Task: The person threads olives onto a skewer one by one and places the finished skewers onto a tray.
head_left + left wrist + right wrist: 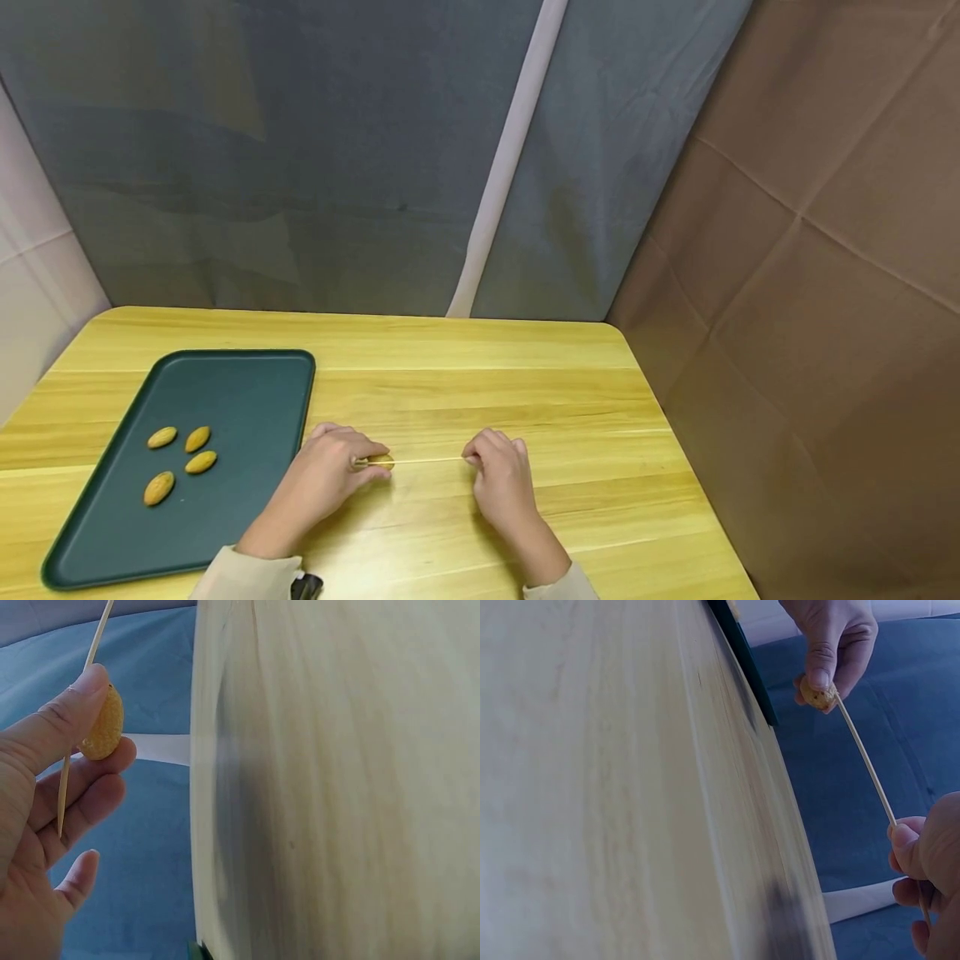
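My left hand (326,467) pinches a yellow-brown, pitted almond (105,727) between thumb and fingers. Under the same thumb a thin wooden skewer (63,799) passes beside the almond, its pointed end showing past the thumb toward the palm. The other fingers of that hand are loosely bent. Thumb and fingertips of my right hand (501,479) grip the skewer further along. In the right wrist view the skewer (866,761) stretches straight from the almond (817,694) to the right hand (937,847), and its end comes out below those fingers. Both hands are over the table's front part.
On the left of the wooden table (600,400) lies a dark green tray (240,383). Several almonds (159,488) rest loose on it. Grey cloth (337,167) hangs behind the table, and brown cloth (825,292) hangs along its right side.
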The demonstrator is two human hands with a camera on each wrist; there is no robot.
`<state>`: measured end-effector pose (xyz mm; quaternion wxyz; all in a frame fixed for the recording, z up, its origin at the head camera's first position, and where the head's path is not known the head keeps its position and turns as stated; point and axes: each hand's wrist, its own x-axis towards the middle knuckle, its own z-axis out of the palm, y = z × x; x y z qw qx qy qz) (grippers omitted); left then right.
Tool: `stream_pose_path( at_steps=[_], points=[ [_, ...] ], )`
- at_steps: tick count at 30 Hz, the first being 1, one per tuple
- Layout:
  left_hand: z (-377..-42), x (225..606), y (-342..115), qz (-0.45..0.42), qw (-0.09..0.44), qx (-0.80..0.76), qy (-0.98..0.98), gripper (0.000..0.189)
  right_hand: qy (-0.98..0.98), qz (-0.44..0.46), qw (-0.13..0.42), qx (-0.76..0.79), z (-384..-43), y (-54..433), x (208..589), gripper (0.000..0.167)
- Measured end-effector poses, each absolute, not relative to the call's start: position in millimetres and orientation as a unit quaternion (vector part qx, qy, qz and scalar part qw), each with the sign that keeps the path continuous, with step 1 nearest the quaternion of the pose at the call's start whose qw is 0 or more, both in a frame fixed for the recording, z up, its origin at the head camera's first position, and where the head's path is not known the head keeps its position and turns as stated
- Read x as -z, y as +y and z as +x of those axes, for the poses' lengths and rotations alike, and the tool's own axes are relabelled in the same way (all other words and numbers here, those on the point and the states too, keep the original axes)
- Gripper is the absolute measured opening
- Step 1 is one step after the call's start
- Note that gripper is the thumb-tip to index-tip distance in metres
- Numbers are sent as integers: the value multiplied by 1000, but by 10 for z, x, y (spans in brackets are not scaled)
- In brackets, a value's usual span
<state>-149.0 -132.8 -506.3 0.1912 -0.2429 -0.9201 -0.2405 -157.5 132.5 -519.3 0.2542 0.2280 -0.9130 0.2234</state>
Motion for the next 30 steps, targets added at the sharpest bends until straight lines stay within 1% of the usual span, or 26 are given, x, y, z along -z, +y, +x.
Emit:
stream_pose_path(
  at_steps=[14, 22, 30],
  points=[
    [-1498, 5077, -1332, -244, 196, 242, -918, 27, -919, 225, 244, -214, -1565, 1289, 5184, 21],
    [-1490, 5072, -1313, -243, 183, 235, -923, 26, -913, 231, 258, -214, -1571, 1279, 5199, 23],
    [-1483, 5044, -1300, -242, 174, 227, -927, 27, -915, 228, 247, -223, -1560, 1259, 5193, 20]
  ],
)
